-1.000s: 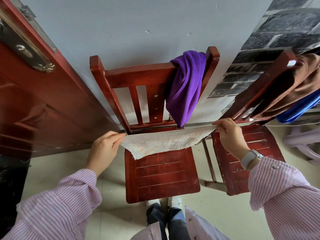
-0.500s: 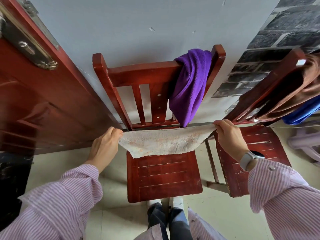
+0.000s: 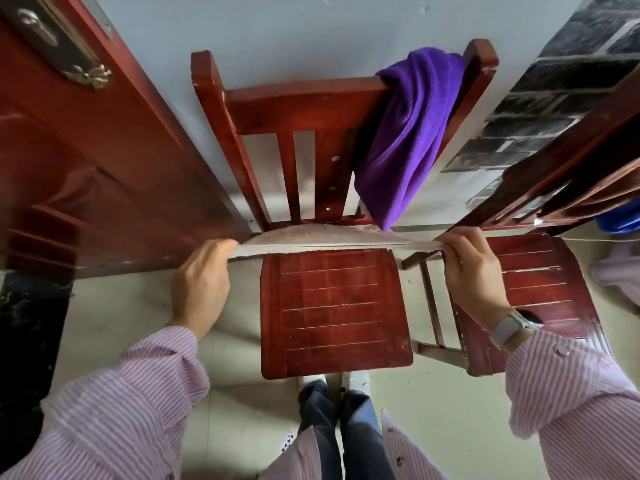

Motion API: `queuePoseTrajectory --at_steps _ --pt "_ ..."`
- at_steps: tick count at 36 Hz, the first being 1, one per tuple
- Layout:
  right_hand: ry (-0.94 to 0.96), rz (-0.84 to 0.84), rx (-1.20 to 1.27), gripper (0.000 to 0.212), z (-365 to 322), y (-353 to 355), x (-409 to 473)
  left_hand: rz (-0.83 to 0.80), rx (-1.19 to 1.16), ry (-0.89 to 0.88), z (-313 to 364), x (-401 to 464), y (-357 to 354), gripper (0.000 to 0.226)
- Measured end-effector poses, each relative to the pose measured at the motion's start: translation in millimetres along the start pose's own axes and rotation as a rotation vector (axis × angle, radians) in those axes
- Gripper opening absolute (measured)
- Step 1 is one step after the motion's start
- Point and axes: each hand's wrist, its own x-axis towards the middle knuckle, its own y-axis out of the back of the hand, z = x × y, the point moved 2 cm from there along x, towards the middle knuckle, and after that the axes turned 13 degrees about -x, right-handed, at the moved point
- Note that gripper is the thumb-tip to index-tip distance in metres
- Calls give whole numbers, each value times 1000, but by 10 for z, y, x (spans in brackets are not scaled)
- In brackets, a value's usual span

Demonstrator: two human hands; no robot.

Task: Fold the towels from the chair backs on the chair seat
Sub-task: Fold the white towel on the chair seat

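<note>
Cream towel (image 3: 329,237) is stretched taut btwn both hands, edge-on to the camera, hovering just over the back edge of the near chair seat (image 3: 334,313), w/ a bit of it sagging toward the backrest. Left hand (image 3: 201,282) has its fingers (image 3: 221,245) pinched shut on the left end; right hand (image 3: 474,275) has fingers (image 3: 453,239) clamped on the right end, watch on that wrist. Looks like the spread-out step: towel's off the chair back, not yet laid or folded. Next move, I'd say, needs both ends lowered level onto the seat so the cloth lands flat, then corners brought together. Seat is bare, so nothing blocks the landing. Watch out tho: purple towel (image 3: 408,133) hangs off the right post of this chair's back, its tip dangling right beside the cream one's far edge, so it could snag or get dragged. Second chair (image 3: 540,285) sits close on the right, under the right hand, w/ brown towel (image 3: 595,192) and a blue one (image 3: 620,218) on its back. Red door (image 3: 86,168) crowds the left elbow side.
</note>
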Motion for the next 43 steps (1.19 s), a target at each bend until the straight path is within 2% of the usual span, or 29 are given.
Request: queuePoseTrajectory --at_steps 3,6,9,11,14,17,22,26,32,36,39,43 --pt "43 -88 -24 27 51 -163 -323 -115 2 -3 -142 -378 -127 30" --pt "78 -215 -76 26 117 -413 -703 -303 11 73 -260 -800 -306 30" --pt "91 -384 -95 27 237 -755 -1153 -479 9 164 -356 -1233 -539 33" --pt "91 -494 -125 21 337 -978 -1457 -572 32 189 -415 -1508 -691 26" --pt "65 -665 -162 31 457 -1284 -1870 -715 27 239 -504 -1885 -904 34" --pt "48 -746 -205 29 512 -1478 -2164 -819 9 245 -589 -2155 -1077 34" --pt "-54 -903 -221 19 599 -1716 -2433 -952 -54 321 -745 -2450 -1265 21" --pt "-212 -900 -134 19 628 -1802 -2376 -882 -192 509 -840 -2421 -1348 16" --pt "-376 -617 76 22 503 -1826 -1715 -601 -305 716 -937 -1820 -1477 22" --pt "-494 -537 201 31 511 -1989 -1245 -482 -346 715 -1022 -1376 -1636 23" --pt "-539 -475 203 27 572 -2168 -958 -393 -330 693 -1109 -1092 -1783 23" --pt "-573 -451 225 37 643 -2413 -688 -372 -290 664 -1300 -853 -2035 23"
